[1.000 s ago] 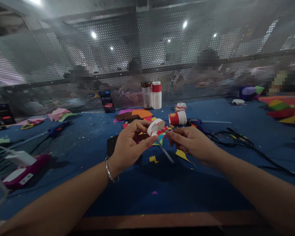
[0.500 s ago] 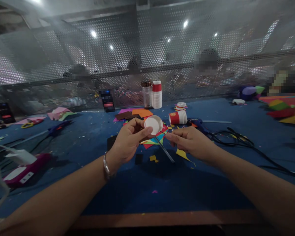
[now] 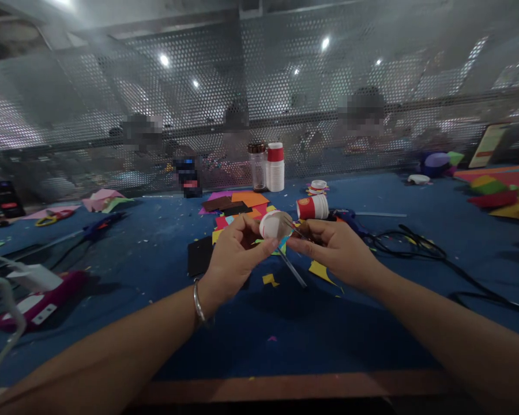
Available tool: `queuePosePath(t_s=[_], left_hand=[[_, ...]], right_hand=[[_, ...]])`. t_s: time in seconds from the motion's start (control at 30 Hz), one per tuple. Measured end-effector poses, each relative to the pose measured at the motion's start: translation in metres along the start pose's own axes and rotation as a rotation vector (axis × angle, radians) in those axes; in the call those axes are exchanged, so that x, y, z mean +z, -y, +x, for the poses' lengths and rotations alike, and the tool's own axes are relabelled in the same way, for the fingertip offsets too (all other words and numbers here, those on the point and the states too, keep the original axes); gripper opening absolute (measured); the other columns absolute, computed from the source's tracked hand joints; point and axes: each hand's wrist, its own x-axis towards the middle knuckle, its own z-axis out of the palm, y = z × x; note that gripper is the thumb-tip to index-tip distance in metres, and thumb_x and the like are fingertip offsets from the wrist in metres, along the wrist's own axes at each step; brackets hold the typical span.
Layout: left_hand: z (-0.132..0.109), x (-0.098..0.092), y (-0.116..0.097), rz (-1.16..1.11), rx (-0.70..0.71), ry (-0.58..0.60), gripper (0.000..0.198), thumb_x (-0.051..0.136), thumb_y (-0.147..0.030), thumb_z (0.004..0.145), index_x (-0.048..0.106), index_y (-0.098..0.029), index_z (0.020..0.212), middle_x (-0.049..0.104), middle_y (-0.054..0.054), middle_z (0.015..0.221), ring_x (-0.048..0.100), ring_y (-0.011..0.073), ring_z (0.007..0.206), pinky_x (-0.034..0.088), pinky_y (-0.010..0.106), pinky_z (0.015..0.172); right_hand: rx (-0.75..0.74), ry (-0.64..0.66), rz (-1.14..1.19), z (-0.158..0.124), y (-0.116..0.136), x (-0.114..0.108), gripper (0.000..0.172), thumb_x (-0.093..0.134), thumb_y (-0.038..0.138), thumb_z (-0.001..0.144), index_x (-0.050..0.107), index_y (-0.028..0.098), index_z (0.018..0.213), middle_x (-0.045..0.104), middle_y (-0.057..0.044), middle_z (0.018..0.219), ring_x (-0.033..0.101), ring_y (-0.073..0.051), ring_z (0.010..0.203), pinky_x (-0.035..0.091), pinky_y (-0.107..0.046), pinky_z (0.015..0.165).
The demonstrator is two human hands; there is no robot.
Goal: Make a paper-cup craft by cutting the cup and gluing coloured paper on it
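In the head view, your left hand pinches a shallow, round white paper cup piece with a red edge between thumb and fingers, above a blue tabletop. Your right hand grips a slim, dark tool, its tip at the piece. Nearby, a red-and-white paper cup lies sideways; a clear, thin rod rests below your hands.

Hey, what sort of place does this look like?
Probably a craft workspace: the blue table holds coloured paper, an upright stack of paper cups and what looks like a glue gun.
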Motion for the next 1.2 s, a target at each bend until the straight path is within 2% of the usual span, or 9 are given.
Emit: queuePosePath(t_s=[0.17, 0.3, 0.47, 0.6, 0.7, 0.93, 1.2], left_hand=[[-0.0032, 0.0041, -0.0014, -0.047, -0.047, 0.057, 0.044, 0.085, -0.017, 0.062, 0.054, -0.02, 0.093, 0.067, -0.002, 0.086, 0.062, 0.0114, 0.078, 0.048, 0.024, 0.075], [-0.0037, 0.0044, -0.0043, -0.083, -0.173, 0.105, 0.055, 0.084, -0.013, 0.063, 0.054, -0.02, 0.109, 0.071, 0.0, 0.092, 0.065, 0.0136, 0.082, 0.049, 0.027, 0.078], [-0.0029, 0.0035, -0.0042, -0.038, -0.251, 0.112, 0.03, 0.082, -0.015, 0.065, 0.064, -0.016, 0.088, 0.067, -0.003, 0.078, 0.059, 0.0087, 0.071, 0.046, 0.022, 0.071], [-0.0021, 0.0023, -0.0026, -0.048, -0.275, 0.142, 0.031, 0.081, -0.012, 0.061, 0.061, -0.016, 0.084, 0.067, -0.003, 0.075, 0.059, 0.009, 0.067, 0.045, 0.022, 0.066], [-0.0021, 0.0018, -0.0021, -0.004, -0.215, 0.13, 0.029, 0.079, -0.013, 0.063, 0.058, -0.016, 0.081, 0.066, -0.003, 0.072, 0.057, 0.0087, 0.065, 0.044, 0.022, 0.064], [-0.0016, 0.0002, -0.0031, 0.134, 0.006, -0.008, 0.023, 0.076, -0.017, 0.066, 0.055, -0.018, 0.078, 0.063, -0.003, 0.071, 0.058, 0.0104, 0.066, 0.046, 0.023, 0.063], [-0.0035, -0.0014, -0.0035, 0.217, 0.103, -0.002, 0.02, 0.075, -0.018, 0.071, 0.056, -0.018, 0.079, 0.06, -0.004, 0.069, 0.055, 0.0086, 0.061, 0.045, 0.021, 0.058]], right_hand=[[-0.013, -0.012, -0.108, -0.0016, -0.0004, -0.0001, 0.02, 0.061, 0.036, 0.083, 0.06, 0.018, 0.074, 0.053, 0.0, 0.068, 0.044, -0.014, 0.062, 0.034, -0.028, 0.058], [-0.066, 0.0, -0.133, -0.003, -0.0009, 0.0013, 0.016, 0.057, 0.032, 0.084, 0.062, 0.018, 0.078, 0.054, 0.0, 0.071, 0.045, -0.014, 0.065, 0.035, -0.029, 0.061], [-0.064, 0.037, -0.059, -0.0012, -0.0029, 0.0017, 0.014, 0.06, 0.031, 0.081, 0.061, 0.019, 0.074, 0.052, 0.001, 0.069, 0.045, -0.014, 0.065, 0.036, -0.028, 0.061], [-0.009, 0.111, 0.031, 0.0027, -0.0054, -0.0005, 0.019, 0.06, 0.036, 0.078, 0.059, 0.018, 0.071, 0.052, 0.001, 0.07, 0.047, -0.014, 0.066, 0.038, -0.028, 0.062], [-0.008, 0.104, -0.011, 0.0038, -0.0054, -0.001, 0.023, 0.06, 0.039, 0.08, 0.059, 0.018, 0.072, 0.051, 0.0, 0.07, 0.047, -0.015, 0.067, 0.037, -0.029, 0.063], [-0.061, 0.046, -0.205, -0.0011, -0.0016, 0.0001, 0.034, 0.058, 0.051, 0.086, 0.058, 0.019, 0.075, 0.05, 0.001, 0.07, 0.044, -0.014, 0.064, 0.034, -0.027, 0.059], [-0.132, 0.046, -0.327, -0.0048, -0.0015, 0.0007, 0.039, 0.05, 0.053, 0.093, 0.059, 0.019, 0.077, 0.052, 0.002, 0.065, 0.044, -0.012, 0.059, 0.031, -0.026, 0.056]])
